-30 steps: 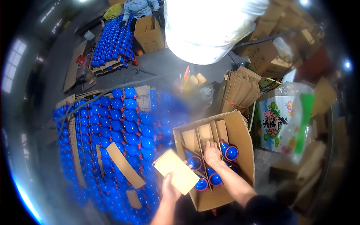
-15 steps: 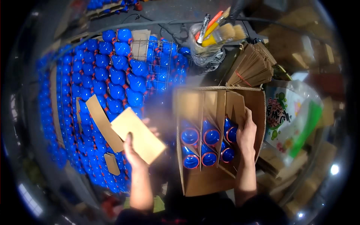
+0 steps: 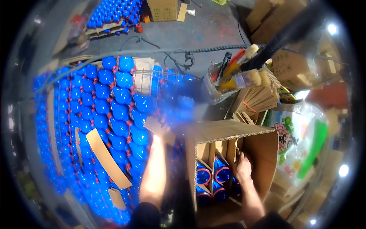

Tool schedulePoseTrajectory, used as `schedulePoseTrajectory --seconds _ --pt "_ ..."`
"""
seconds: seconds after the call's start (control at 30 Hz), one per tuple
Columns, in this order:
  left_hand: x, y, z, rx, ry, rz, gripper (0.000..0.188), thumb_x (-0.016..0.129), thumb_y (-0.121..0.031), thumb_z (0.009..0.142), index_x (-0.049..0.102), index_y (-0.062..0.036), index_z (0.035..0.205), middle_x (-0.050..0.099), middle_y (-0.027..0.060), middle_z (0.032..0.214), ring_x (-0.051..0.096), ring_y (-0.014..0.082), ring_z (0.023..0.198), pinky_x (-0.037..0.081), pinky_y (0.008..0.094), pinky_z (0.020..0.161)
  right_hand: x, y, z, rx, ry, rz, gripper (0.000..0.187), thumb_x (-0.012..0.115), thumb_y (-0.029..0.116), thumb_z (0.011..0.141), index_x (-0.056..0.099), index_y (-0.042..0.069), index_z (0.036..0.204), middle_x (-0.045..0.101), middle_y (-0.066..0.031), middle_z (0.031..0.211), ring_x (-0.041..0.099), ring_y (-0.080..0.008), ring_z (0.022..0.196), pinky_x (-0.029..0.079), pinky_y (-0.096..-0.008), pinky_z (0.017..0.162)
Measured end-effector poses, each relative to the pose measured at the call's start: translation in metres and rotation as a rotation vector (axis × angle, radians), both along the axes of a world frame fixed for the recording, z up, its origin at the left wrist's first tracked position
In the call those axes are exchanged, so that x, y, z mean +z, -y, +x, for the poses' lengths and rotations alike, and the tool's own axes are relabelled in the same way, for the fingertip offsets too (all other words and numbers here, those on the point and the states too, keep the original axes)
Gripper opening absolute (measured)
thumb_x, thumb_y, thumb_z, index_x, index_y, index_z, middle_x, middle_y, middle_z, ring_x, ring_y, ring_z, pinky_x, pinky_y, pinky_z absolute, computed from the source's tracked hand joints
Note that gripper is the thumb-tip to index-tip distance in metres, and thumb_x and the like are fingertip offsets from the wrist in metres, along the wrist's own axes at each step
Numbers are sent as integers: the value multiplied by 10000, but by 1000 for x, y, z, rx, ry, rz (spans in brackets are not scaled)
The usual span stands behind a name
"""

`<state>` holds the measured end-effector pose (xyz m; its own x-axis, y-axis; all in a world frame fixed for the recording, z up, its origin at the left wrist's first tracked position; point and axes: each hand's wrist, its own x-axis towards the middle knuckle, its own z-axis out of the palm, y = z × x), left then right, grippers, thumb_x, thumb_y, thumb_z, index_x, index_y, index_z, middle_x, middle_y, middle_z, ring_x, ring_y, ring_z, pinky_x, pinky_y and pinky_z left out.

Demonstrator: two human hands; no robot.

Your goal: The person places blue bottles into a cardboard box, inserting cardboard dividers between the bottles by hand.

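My left hand [image 3: 164, 131], partly blurred, is closed on a brown cardboard sheet [image 3: 153, 126] above the rows of blue bottles. On the right an open cardboard box [image 3: 272, 168] holds several glossy blue bottles [image 3: 222, 174] with red rims, parted by upright cardboard dividers [image 3: 206, 152]. Inside that box my right hand [image 3: 244, 168] pinches the edge of a divider beside its right wall. The fingertips of this hand are partly hidden against the cardboard.
Rows of blue bottles with red joints [image 3: 122, 99] fill the left side, with loose cardboard strips [image 3: 108, 158] on top. Behind the box stand a holder with paintbrushes [image 3: 244, 80] and a stack of cardboard pieces [image 3: 259, 95]. A dark hose [image 3: 280, 36] crosses above; a printed plastic bag [image 3: 297, 141] lies right.
My left hand has moved up and away with the cardboard, which now shows tilted and narrower. The view has shifted, so the box appears lower. My right hand stays at the divider.
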<state>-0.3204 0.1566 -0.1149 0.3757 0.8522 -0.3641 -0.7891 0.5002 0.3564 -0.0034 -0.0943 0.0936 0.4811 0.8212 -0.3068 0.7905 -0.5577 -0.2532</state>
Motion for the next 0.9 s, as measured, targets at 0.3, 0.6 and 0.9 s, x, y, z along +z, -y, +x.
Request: schedulePoseTrajectory --seconds 0.3,0.6,0.9 --pt "50 -47 60 217 -568 -403 455 516 -470 955 473 -170 1295 683 96 1054 527 177 514 428 299 423 14 -11 10 -59 -114 -259 466 543 189 849 496 -71 1233 646 -278 878 638 -436 834 528 -489 766" --pt "92 -28 -23 19 -240 55 349 408 -290 992 488 -48 1231 640 142 931 597 213 620 489 328 473 111 -52 -25 -122 -208 547 470 570 -24 870 488 24 1331 536 -198 1296 526 -348 1209 433 -385 1023" --pt "280 82 -34 -461 -250 -319 385 454 -362 969 594 -54 1153 622 108 983 600 172 677 481 285 557 150 -88 -74 -807 -2425 433 700 354 534 991 323 -21 1417 424 -235 1409 474 -349 1256 421 -440 1035"
